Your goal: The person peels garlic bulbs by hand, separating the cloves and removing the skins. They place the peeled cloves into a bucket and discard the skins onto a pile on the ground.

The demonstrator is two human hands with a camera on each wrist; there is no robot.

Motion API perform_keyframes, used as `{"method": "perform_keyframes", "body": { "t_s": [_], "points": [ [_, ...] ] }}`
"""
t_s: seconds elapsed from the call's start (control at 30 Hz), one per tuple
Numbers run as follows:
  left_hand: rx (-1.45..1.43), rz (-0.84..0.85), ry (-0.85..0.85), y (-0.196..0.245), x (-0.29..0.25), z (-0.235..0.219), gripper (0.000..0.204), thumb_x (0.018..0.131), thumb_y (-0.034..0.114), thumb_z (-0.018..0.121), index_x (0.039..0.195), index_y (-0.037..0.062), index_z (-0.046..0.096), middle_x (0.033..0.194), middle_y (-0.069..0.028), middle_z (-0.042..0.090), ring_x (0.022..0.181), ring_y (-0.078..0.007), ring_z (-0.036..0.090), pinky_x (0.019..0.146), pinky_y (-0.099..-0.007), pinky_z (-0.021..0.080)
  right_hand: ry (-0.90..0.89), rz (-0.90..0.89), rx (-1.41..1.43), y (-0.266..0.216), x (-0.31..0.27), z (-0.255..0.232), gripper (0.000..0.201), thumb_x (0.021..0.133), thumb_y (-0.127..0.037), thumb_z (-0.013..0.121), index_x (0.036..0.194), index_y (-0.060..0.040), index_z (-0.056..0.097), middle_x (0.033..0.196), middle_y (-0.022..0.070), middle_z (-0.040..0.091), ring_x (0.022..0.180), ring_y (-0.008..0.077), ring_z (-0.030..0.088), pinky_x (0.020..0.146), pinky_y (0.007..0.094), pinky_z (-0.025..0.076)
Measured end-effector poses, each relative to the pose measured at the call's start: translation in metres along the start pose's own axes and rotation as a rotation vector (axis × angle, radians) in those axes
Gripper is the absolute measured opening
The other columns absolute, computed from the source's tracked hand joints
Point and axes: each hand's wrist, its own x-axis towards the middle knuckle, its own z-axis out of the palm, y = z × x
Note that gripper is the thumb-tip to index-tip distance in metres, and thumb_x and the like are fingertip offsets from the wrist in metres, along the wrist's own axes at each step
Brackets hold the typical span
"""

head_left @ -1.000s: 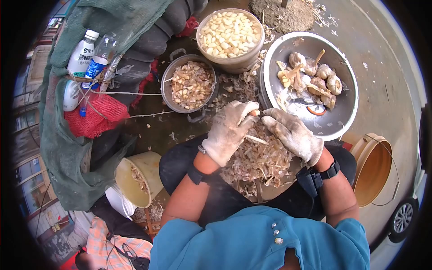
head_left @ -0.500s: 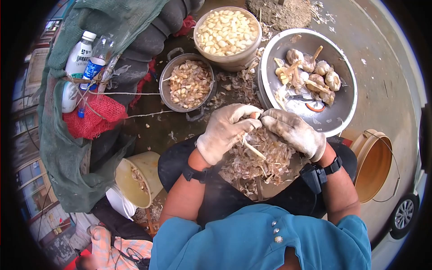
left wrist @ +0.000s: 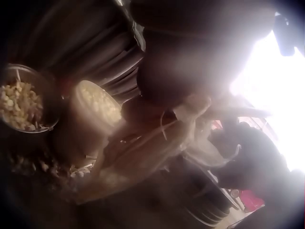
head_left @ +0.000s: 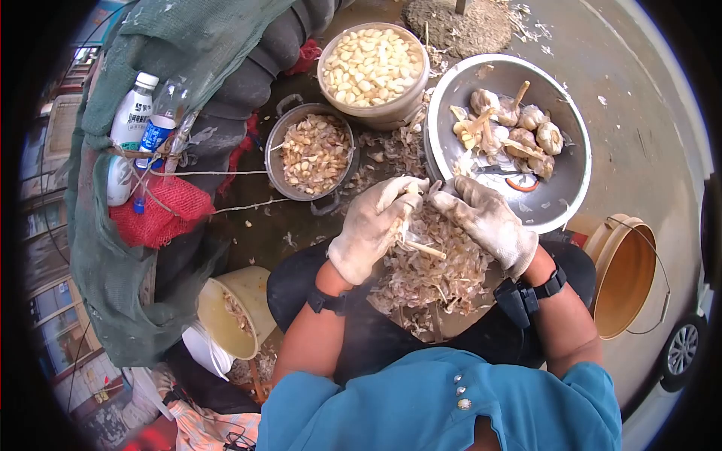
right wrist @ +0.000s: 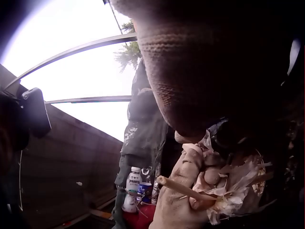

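Both hands wear soiled off-white gloves and meet over a heap of papery garlic skins (head_left: 436,274). My left hand (head_left: 372,229) grips a partly peeled garlic bulb (right wrist: 212,183); its pale stalk (head_left: 425,249) sticks out below the fingers. Torn white skin flares around the bulb in the right wrist view. The right hand (head_left: 489,224) is close beside it, thumb and fingers drawn together near the left fingertips. I cannot tell what lies between those right fingertips. In the left wrist view, haze blurs the hand and loose skin.
A bucket of peeled cloves (head_left: 327,75) stands ahead, with a pot of unpeeled cloves (head_left: 271,161) left of it. A steel basin (head_left: 575,180) holds garlic bulbs and an orange-marked tool. Buckets stand at left (head_left: 259,323) and right (head_left: 628,286). Bottles (head_left: 135,113) hang on netting.
The orange-tinted piece that showed at the left fingertips is out of sight. The left hand has turned slightly, and the stalk points differently. The right hand stays close beside it.
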Motion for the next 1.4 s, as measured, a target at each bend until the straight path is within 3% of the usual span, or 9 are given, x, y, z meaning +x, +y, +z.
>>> {"method": "perform_keyframes", "body": {
  "t_s": [0.33, 0.43, 0.5, 0.77, 0.9, 0.97, 1.0, 1.23, 1.4],
  "points": [
    [0.566, 0.11, -0.149, -0.011, 0.001, 0.005, 0.032, 0.093, 0.024, 0.057, 0.112, -0.0002, 0.06, 0.077, -0.0025, 0.058, 0.065, -0.0077, 0.053, 0.056, -0.0231, 0.042, 0.018, -0.071, 0.338, 0.007, 0.0, 0.01, 0.025, 0.09, -0.026, 0.07, 0.096, -0.0028, 0.062, 0.079, -0.0014, 0.061, 0.071, 0.0042, 0.05, 0.061, 0.024, 0.044],
    [0.892, 0.495, -0.069, -0.009, 0.005, 0.01, 0.029, 0.09, 0.02, 0.059, 0.11, 0.0002, 0.06, 0.08, -0.003, 0.059, 0.068, -0.0074, 0.054, 0.06, -0.0234, 0.044, 0.039, -0.037, 0.204, 0.002, -0.003, 0.004, 0.025, 0.089, -0.026, 0.072, 0.093, -0.0024, 0.064, 0.077, 0.0014, 0.062, 0.072, 0.0064, 0.053, 0.064, 0.0262, 0.046],
    [0.427, -0.026, -0.057, -0.009, 0.0, 0.01, 0.025, 0.088, 0.015, 0.06, 0.108, -0.0002, 0.06, 0.084, -0.0024, 0.06, 0.072, -0.0072, 0.054, 0.064, -0.024, 0.045, -0.06, 0.047, 0.145, -0.003, -0.003, -0.001, 0.027, 0.088, -0.028, 0.074, 0.097, -0.0041, 0.067, 0.085, -0.0006, 0.064, 0.077, 0.0061, 0.053, 0.069, 0.0262, 0.047],
    [0.174, -0.217, -0.173, 0.009, -0.011, 0.022, 0.026, 0.094, 0.017, 0.057, 0.113, 0.0006, 0.062, 0.095, -0.0009, 0.064, 0.081, -0.0086, 0.054, 0.07, -0.0229, 0.044, -0.154, 0.005, 0.101, 0.009, -0.005, -0.003, 0.057, 0.087, -0.046, 0.07, 0.107, 0.0065, 0.061, 0.09, 0.0141, 0.068, 0.08, 0.0199, 0.063, 0.075, 0.0332, 0.05],
    [0.182, -0.168, -0.17, 0.003, -0.014, 0.019, 0.032, 0.092, 0.016, 0.058, 0.117, -0.0041, 0.06, 0.095, -0.0044, 0.063, 0.079, -0.0097, 0.056, 0.067, -0.0232, 0.046, -0.09, -0.167, 0.25, 0.029, -0.007, 0.009, 0.056, 0.088, -0.043, 0.07, 0.112, 0.0066, 0.059, 0.099, 0.0137, 0.068, 0.08, 0.0157, 0.062, 0.072, 0.031, 0.05],
    [0.068, -0.191, -0.153, 0.004, -0.022, 0.028, 0.031, 0.093, 0.02, 0.059, 0.113, -0.0032, 0.059, 0.096, -0.0061, 0.064, 0.079, -0.0095, 0.056, 0.068, -0.0237, 0.047, -0.2, 0.05, 0.754, 0.015, -0.019, 0.008, 0.03, 0.092, -0.026, 0.07, 0.109, -0.0031, 0.062, 0.089, -0.0036, 0.061, 0.079, 0.0025, 0.051, 0.067, 0.0209, 0.043],
    [-0.009, -0.14, -0.148, 0.004, -0.024, 0.033, 0.031, 0.094, 0.023, 0.06, 0.111, -0.0026, 0.058, 0.097, -0.0079, 0.065, 0.079, -0.0094, 0.056, 0.068, -0.0242, 0.048, -0.152, 0.032, 0.501, -0.002, -0.025, 0.001, 0.023, 0.093, -0.023, 0.067, 0.106, -0.0042, 0.062, 0.085, -0.0044, 0.059, 0.076, 0.0005, 0.051, 0.062, 0.0188, 0.042],
    [-0.257, 0.042, -0.017, -0.023, -0.033, 0.052, 0.021, 0.102, 0.026, 0.049, 0.107, 0.0058, 0.053, 0.096, -0.0132, 0.065, 0.072, -0.0098, 0.058, 0.061, -0.0218, 0.05, 0.205, -0.006, 0.919, 0.008, -0.036, 0.033, 0.017, 0.098, -0.024, 0.06, 0.099, -0.0065, 0.059, 0.075, -0.0045, 0.056, 0.06, 0.0004, 0.048, 0.048, 0.0162, 0.034],
    [-0.445, 0.08, -0.073, -0.025, -0.045, 0.067, 0.022, 0.103, 0.022, 0.047, 0.111, 0.0036, 0.055, 0.1, -0.0072, 0.061, 0.084, -0.0145, 0.059, 0.076, -0.0267, 0.052, 0.069, -0.042, 0.86, 0.0, -0.056, 0.022, 0.016, 0.098, -0.023, 0.058, 0.094, -0.0076, 0.058, 0.073, -0.0033, 0.056, 0.058, 0.0016, 0.048, 0.045, 0.0155, 0.032]
  ]
}}
